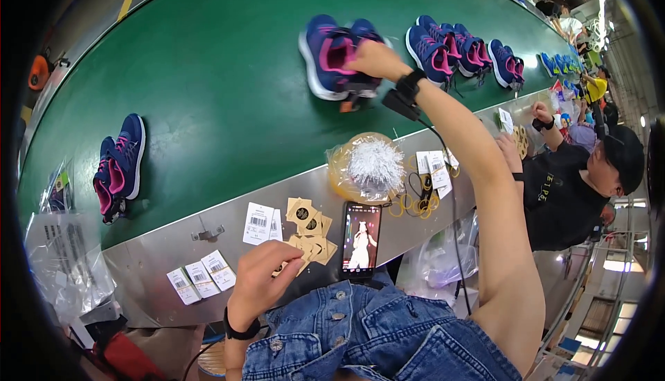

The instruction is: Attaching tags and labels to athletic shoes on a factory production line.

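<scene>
While outstretched right hand (pixel 376 60) grips shoes (pixel 321 38), left hand (pixel 261 278) curls.

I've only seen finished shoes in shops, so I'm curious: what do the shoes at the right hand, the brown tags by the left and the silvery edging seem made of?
Shoes: probably matte fabric uppers, though blurred; thick white soles, perhaps foam or rubber.
Brown tags: likely plain card, thin, flat and kraft-coloured.
Silvery edging: apparently metal, smooth, with a soft sheen.
</scene>
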The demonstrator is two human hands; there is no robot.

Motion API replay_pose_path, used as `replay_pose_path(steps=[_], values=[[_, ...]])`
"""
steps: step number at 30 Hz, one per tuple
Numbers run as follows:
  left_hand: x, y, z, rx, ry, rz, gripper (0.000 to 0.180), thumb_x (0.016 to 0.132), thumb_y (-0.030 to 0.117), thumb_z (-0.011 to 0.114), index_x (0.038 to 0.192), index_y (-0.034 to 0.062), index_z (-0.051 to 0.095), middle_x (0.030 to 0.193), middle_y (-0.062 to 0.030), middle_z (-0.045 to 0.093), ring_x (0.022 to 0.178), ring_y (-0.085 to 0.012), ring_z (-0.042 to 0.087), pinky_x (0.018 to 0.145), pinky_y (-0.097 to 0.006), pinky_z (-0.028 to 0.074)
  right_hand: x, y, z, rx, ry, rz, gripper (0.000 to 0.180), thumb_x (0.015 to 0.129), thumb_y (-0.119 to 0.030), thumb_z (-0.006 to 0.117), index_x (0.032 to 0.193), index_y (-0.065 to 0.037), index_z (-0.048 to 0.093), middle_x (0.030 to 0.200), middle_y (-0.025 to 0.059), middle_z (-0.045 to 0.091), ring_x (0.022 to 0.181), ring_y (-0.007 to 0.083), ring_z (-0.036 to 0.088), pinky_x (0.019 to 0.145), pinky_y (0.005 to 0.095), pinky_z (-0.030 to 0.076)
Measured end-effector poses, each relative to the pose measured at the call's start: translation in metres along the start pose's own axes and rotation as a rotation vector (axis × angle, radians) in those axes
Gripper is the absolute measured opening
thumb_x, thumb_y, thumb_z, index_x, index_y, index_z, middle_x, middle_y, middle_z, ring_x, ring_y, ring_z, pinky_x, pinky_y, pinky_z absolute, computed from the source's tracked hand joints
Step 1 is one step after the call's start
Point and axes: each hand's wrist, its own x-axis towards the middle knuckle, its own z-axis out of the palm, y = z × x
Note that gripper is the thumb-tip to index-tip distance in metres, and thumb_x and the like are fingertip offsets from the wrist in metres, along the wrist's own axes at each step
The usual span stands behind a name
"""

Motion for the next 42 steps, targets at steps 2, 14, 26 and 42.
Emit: replay_pose_path(steps=[2, 14, 26, 42], values=[[0.001, 0.001, 0.003, -0.010, -0.022, -0.005, 0.012, 0.073, 0.000, 0.068, 0.084, -0.0013, 0.062, 0.077, -0.0110, 0.063, 0.069, -0.0249, 0.062, 0.060, -0.031, 0.048, 0.002, -0.041, 0.008, 0.034, -0.003, -0.269, 0.046, 0.075, -0.043, 0.062, 0.073, 0.003, 0.064, 0.067, 0.0186, 0.062, 0.064, 0.0316, 0.062, 0.062, 0.0401, 0.047], [0.003, -0.014, -0.004, 0.056, -0.033, -0.101, 0.011, 0.074, 0.000, 0.066, 0.084, -0.0009, 0.061, 0.077, -0.0118, 0.062, 0.069, -0.0263, 0.061, 0.060, -0.032, 0.048, -0.019, 0.093, -0.121, -0.460, -0.060, 0.099, 0.030, 0.076, -0.030, 0.063, 0.085, -0.002, 0.067, 0.084, 0.0194, 0.066, 0.075, 0.0328, 0.064, 0.067, 0.0383, 0.049], [0.022, -0.010, 0.003, 0.113, -0.088, -0.111, 0.011, 0.077, 0.002, 0.063, 0.087, -0.0015, 0.061, 0.076, -0.0116, 0.061, 0.070, -0.0254, 0.060, 0.062, -0.033, 0.046, -0.007, 0.211, -0.061, -0.522, -0.067, 0.264, 0.081, 0.067, -0.061, 0.065, 0.103, 0.010, 0.059, 0.102, 0.0280, 0.061, 0.096, 0.0384, 0.061, 0.085, 0.0428, 0.047], [0.098, -0.003, -0.054, 0.210, 0.083, 0.067, 0.009, 0.082, 0.005, 0.061, 0.087, -0.0024, 0.062, 0.078, -0.0074, 0.063, 0.071, -0.0152, 0.058, 0.065, -0.026, 0.046, -0.041, 0.035, -0.011, -0.178, 0.030, -0.180, 0.034, 0.067, -0.041, 0.065, 0.065, -0.007, 0.064, 0.061, 0.0123, 0.061, 0.061, 0.0302, 0.061, 0.057, 0.0389, 0.047]])
